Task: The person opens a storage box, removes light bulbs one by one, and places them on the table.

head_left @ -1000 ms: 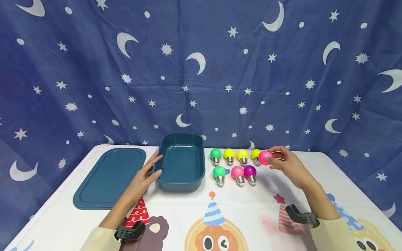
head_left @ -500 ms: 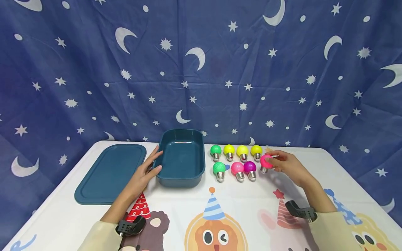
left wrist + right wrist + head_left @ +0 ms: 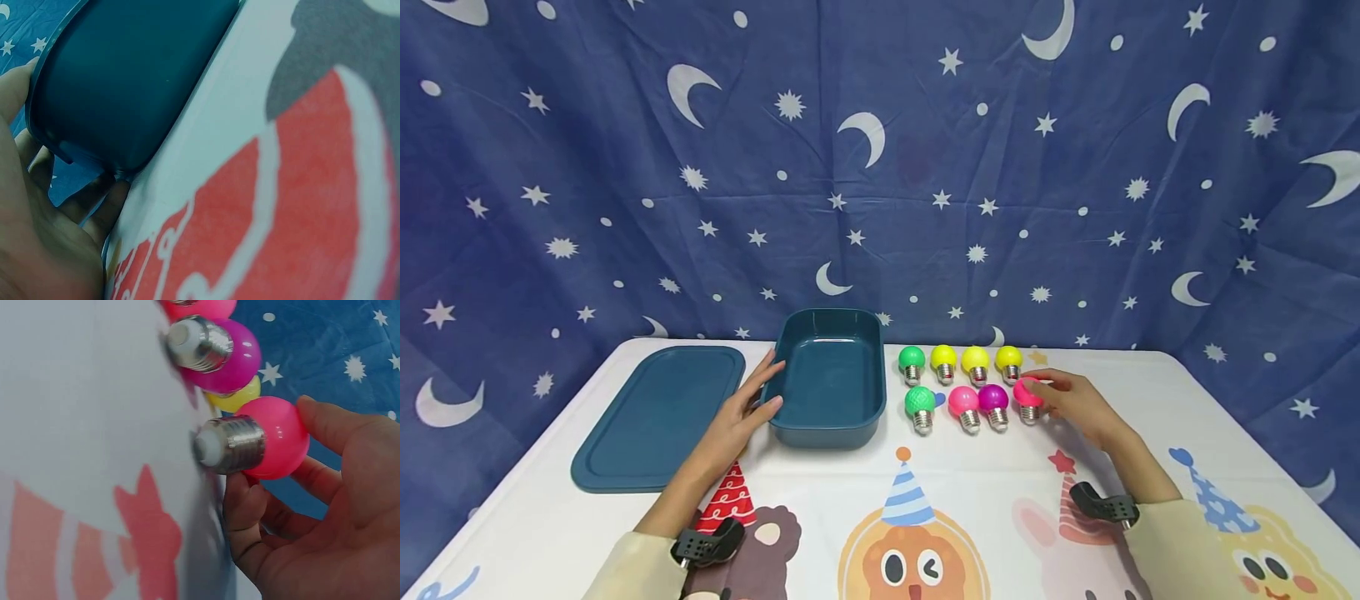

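My right hand (image 3: 1078, 404) pinches a bright pink light bulb (image 3: 282, 439) by its round globe, at the right end of the front row. The metal base points toward the front of the table. To its left lie a purple bulb (image 3: 993, 397), another pink bulb (image 3: 963, 402) and a green textured bulb (image 3: 920, 402). My left hand (image 3: 737, 425) rests against the left side of a dark teal bin (image 3: 831, 437), its fairly straight fingers touching the rim and wall. Some left fingers are partly hidden behind the bin in the left wrist view.
Behind the front row lie a green bulb (image 3: 912, 360) and several yellow bulbs (image 3: 975, 360). A flat teal lid (image 3: 655, 417) lies left of the bin. A blue curtain (image 3: 880, 208) with moons and stars hangs behind the white cartoon-print tablecloth (image 3: 1000, 483).
My right hand has brought the pink bulb down and slightly left, from in front of the rightmost yellow bulb to beside the purple one. The left hand stays at the bin.
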`<control>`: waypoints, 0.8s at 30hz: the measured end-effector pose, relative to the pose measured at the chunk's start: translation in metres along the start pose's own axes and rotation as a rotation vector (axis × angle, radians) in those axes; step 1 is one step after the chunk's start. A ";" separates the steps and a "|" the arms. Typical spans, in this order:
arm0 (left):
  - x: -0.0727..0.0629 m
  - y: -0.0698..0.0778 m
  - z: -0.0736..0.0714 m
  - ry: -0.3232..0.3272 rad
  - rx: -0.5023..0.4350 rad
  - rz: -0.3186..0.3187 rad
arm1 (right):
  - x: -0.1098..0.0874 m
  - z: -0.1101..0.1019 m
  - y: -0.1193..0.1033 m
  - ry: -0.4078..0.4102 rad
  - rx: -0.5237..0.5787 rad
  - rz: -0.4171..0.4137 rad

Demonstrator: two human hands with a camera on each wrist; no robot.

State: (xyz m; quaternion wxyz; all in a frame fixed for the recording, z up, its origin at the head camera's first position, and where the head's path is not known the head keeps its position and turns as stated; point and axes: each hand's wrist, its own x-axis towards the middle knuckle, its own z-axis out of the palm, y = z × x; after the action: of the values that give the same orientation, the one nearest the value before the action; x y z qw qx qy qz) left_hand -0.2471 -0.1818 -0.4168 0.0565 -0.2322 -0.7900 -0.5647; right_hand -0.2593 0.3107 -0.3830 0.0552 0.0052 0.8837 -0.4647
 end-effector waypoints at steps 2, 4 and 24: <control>0.000 0.000 0.000 0.000 0.005 0.000 | 0.002 0.002 0.000 0.001 -0.013 0.016; 0.000 0.000 0.000 0.001 0.010 0.002 | 0.003 0.003 0.000 0.004 -0.032 0.037; 0.000 0.000 0.000 -0.001 0.016 -0.001 | 0.003 0.010 0.003 0.041 -0.162 0.027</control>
State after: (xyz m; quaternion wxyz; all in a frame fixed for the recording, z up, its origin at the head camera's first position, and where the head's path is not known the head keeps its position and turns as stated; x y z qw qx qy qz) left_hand -0.2469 -0.1822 -0.4173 0.0577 -0.2314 -0.7947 -0.5582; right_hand -0.2614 0.3044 -0.3916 0.0434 0.0221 0.9193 -0.3905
